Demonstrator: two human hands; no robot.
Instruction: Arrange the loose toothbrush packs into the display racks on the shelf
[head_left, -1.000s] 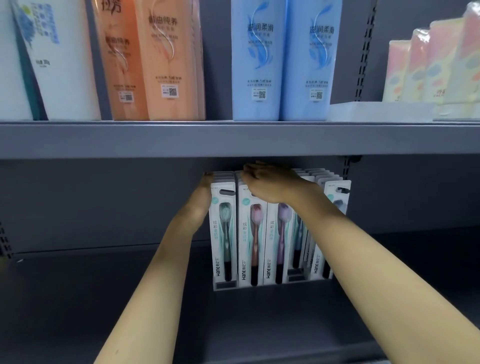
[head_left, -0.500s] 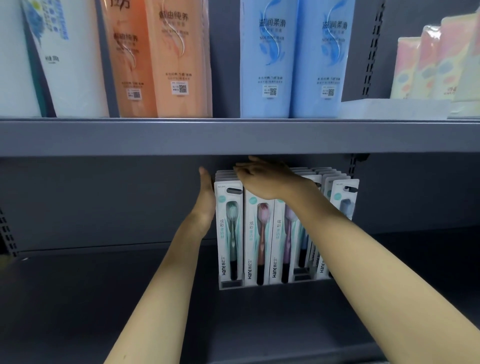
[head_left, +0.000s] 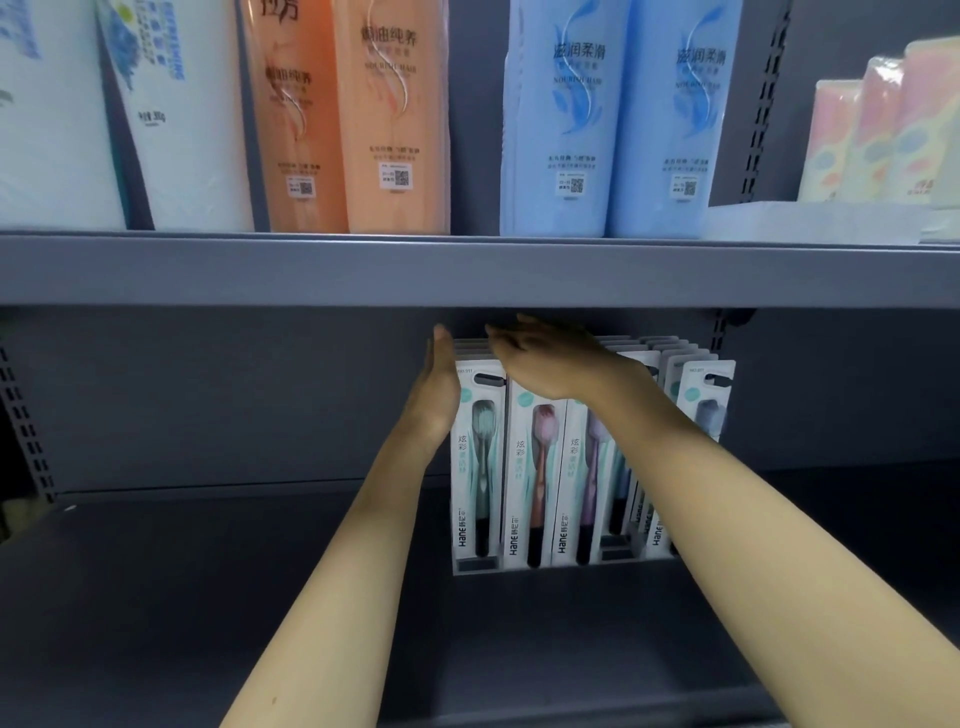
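Change: both hands have uncurled since a second ago, the right one lifting off the pack tops, the left flattening.
Left hand (head_left: 439, 387): fingers straight, flat against the left side of the leftmost row, holding nothing.
Right hand (head_left: 545, 358): fingers spread loosely over the tops of the middle rows, gripping nothing; contact unclear.
Toothbrush packs (head_left: 532, 478): upright in rows in the display rack (head_left: 519, 566), near the back of the lower shelf (head_left: 260, 597), right of its middle.
Upper shelf (head_left: 467, 270): orange bottles (head_left: 395, 119) and blue bottles (head_left: 561, 119) standing along it.
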